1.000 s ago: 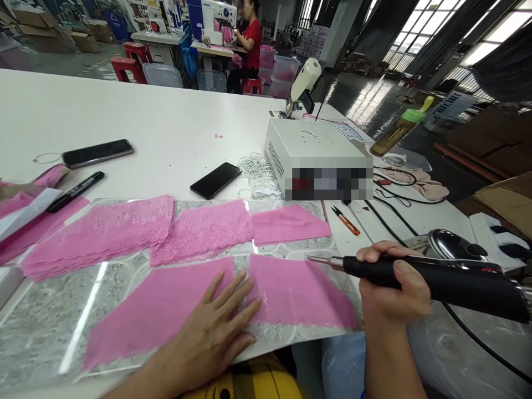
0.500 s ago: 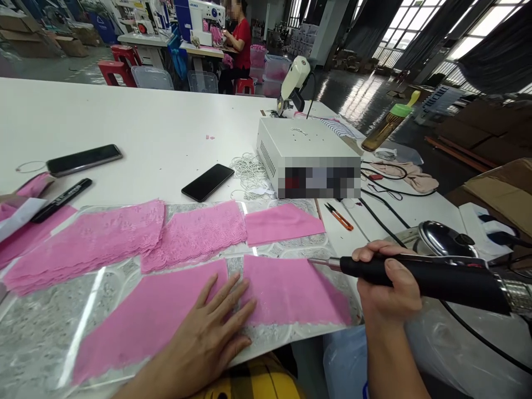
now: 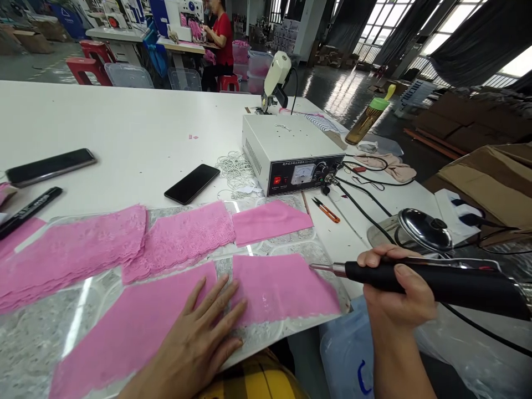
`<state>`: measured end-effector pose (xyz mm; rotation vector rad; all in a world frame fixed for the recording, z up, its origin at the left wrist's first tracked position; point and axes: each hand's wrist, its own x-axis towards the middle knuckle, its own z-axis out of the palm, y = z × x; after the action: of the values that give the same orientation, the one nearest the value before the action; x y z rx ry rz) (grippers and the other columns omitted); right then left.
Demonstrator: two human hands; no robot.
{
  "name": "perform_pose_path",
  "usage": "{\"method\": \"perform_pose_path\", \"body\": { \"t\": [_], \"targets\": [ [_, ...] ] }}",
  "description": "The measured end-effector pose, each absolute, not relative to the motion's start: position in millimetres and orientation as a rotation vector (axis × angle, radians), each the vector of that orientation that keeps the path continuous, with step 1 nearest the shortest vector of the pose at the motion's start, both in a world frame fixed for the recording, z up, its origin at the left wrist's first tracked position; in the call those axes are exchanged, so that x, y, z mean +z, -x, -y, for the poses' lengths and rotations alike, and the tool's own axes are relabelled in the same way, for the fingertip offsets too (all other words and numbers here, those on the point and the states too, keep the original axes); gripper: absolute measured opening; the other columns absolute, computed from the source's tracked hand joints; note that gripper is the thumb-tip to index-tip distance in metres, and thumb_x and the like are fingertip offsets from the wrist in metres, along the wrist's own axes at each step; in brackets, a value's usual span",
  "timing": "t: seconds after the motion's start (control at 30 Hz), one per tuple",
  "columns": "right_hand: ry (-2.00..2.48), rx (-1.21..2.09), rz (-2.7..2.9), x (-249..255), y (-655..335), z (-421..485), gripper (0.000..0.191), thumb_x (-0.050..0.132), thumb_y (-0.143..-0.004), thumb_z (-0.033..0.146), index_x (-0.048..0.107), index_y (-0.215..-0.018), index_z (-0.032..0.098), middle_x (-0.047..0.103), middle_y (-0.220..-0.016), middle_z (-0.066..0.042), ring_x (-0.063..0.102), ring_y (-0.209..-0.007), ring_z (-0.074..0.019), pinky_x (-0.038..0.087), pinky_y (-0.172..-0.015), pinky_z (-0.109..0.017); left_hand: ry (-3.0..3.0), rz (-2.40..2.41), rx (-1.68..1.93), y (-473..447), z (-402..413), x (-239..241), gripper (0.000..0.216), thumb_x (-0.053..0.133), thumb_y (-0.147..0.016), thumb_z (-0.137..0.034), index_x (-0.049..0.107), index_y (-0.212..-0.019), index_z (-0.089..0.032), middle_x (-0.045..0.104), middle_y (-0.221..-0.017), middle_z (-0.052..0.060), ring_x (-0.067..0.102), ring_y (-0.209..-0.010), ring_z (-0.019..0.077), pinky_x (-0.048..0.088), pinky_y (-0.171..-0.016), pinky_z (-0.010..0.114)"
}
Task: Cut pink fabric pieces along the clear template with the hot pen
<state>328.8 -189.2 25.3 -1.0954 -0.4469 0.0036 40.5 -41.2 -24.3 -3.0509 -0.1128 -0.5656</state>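
My left hand (image 3: pixel 203 327) lies flat with fingers spread, across the larger pink fabric piece (image 3: pixel 124 327) and the near edge of the right pink fabric piece (image 3: pixel 282 288). My right hand (image 3: pixel 397 288) is wrapped around a black-handled ultrasonic handpiece (image 3: pixel 453 285) with a slim metal tip. The tip is at the upper right edge of the right fabric piece; whether it touches cannot be told. Behind these lie a small plain pink piece (image 3: pixel 270 223), a scalloped pink lace stack (image 3: pixel 183 238) and another lace stack (image 3: pixel 78 249), all on a patterned grey mat (image 3: pixel 25 343).
A white ultrasonic control box (image 3: pixel 295 149) stands behind the fabric, cables running right. Nearby are orange thread snips (image 3: pixel 326 210), a phone (image 3: pixel 192 184), tangled white cord (image 3: pixel 236 170), a marker (image 3: pixel 31 211) and a lidded pot (image 3: pixel 426 230). A person in red (image 3: pixel 222 39) sits at a sewing machine beyond.
The view has turned slightly right, so everything sits further left. Against the fabric, the handpiece tip has drawn slightly right toward the piece's slanted edge. My left hand stays flat.
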Motion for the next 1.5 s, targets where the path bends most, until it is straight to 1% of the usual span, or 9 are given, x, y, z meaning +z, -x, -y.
{"method": "perform_pose_path", "body": {
  "t": [0.13, 0.47, 0.6, 0.73, 0.9, 1.03, 1.17, 1.33, 1.5],
  "targets": [
    [1.092, 0.013, 0.454, 25, -327, 193, 0.015, 0.059, -0.057, 0.025, 0.063, -0.070, 0.017, 0.058, -0.071, -0.001, 0.052, -0.052, -0.0108, 0.046, -0.048, -0.029, 3.059, 0.114, -0.581, -41, 41, -23, 0.044, 0.055, -0.096, -0.035, 0.054, -0.138, -0.022, 0.046, -0.150, 0.006, 0.030, -0.146, 0.0270, 0.010, -0.124, 0.048],
    [1.099, 0.030, 0.528, 20, -326, 189, 0.011, 0.059, -0.065, 0.025, 0.062, -0.073, 0.018, 0.060, -0.074, -0.001, 0.054, -0.055, -0.0118, 0.048, -0.051, -0.030, 3.048, 0.073, -0.569, -42, 38, -22, 0.047, 0.054, -0.096, -0.035, 0.051, -0.141, -0.021, 0.046, -0.150, 0.006, 0.028, -0.147, 0.0269, 0.010, -0.124, 0.047],
    [1.084, 0.008, 0.467, 24, -330, 197, 0.013, 0.059, -0.063, 0.027, 0.062, -0.072, 0.018, 0.059, -0.074, -0.001, 0.053, -0.054, -0.0110, 0.047, -0.050, -0.029, 3.056, 0.053, -0.569, -41, 35, -24, 0.049, 0.055, -0.095, -0.036, 0.050, -0.142, -0.019, 0.045, -0.151, 0.008, 0.027, -0.147, 0.0281, 0.010, -0.124, 0.046],
    [1.102, -0.063, 0.423, 26, -335, 217, 0.014, 0.060, -0.059, 0.027, 0.062, -0.069, 0.017, 0.058, -0.070, -0.001, 0.052, -0.052, -0.0109, 0.044, -0.048, -0.028, 3.072, 0.041, -0.563, -40, 35, -27, 0.051, 0.055, -0.095, -0.037, 0.049, -0.143, -0.021, 0.047, -0.149, 0.009, 0.033, -0.145, 0.0281, 0.015, -0.123, 0.046],
    [1.133, -0.072, 0.433, 25, -334, 230, 0.016, 0.060, -0.060, 0.030, 0.062, -0.070, 0.018, 0.057, -0.071, -0.001, 0.051, -0.051, -0.0112, 0.043, -0.047, -0.029, 3.155, 0.213, -0.591, -39, 42, -33, 0.046, 0.047, -0.099, -0.035, 0.047, -0.144, -0.024, 0.045, -0.150, 0.008, 0.033, -0.144, 0.0294, 0.019, -0.121, 0.051],
    [1.119, -0.074, 0.453, 23, -330, 226, 0.016, 0.060, -0.061, 0.030, 0.061, -0.072, 0.018, 0.057, -0.072, -0.002, 0.051, -0.051, -0.0112, 0.044, -0.047, -0.030, 3.140, 0.170, -0.593, -39, 40, -33, 0.047, 0.050, -0.098, -0.036, 0.048, -0.143, -0.024, 0.047, -0.149, 0.008, 0.034, -0.144, 0.0289, 0.018, -0.122, 0.049],
    [1.109, -0.041, 0.460, 21, -329, 223, 0.015, 0.059, -0.063, 0.028, 0.061, -0.073, 0.018, 0.058, -0.072, -0.001, 0.052, -0.051, -0.0113, 0.045, -0.048, -0.029, 3.081, 0.064, -0.541, -38, 33, -29, 0.053, 0.055, -0.094, -0.037, 0.046, -0.144, -0.022, 0.048, -0.148, 0.008, 0.035, -0.144, 0.0287, 0.016, -0.123, 0.046],
    [1.130, -0.049, 0.493, 21, -327, 221, 0.011, 0.059, -0.064, 0.026, 0.061, -0.072, 0.018, 0.059, -0.072, -0.001, 0.054, -0.053, -0.0122, 0.046, -0.050, -0.030, 3.057, 0.043, -0.540, -39, 31, -28, 0.053, 0.053, -0.095, -0.036, 0.045, -0.145, -0.022, 0.047, -0.149, 0.009, 0.034, -0.144, 0.0289, 0.017, -0.122, 0.047],
    [1.123, -0.076, 0.443, 24, -329, 227, 0.012, 0.059, -0.063, 0.026, 0.061, -0.072, 0.018, 0.059, -0.071, -0.001, 0.052, -0.052, -0.0117, 0.046, -0.048, -0.030, 3.024, 0.022, -0.517, -40, 30, -30, 0.054, 0.053, -0.095, -0.036, 0.045, -0.146, -0.021, 0.044, -0.151, 0.009, 0.034, -0.144, 0.0297, 0.017, -0.122, 0.047]
  ]
}}
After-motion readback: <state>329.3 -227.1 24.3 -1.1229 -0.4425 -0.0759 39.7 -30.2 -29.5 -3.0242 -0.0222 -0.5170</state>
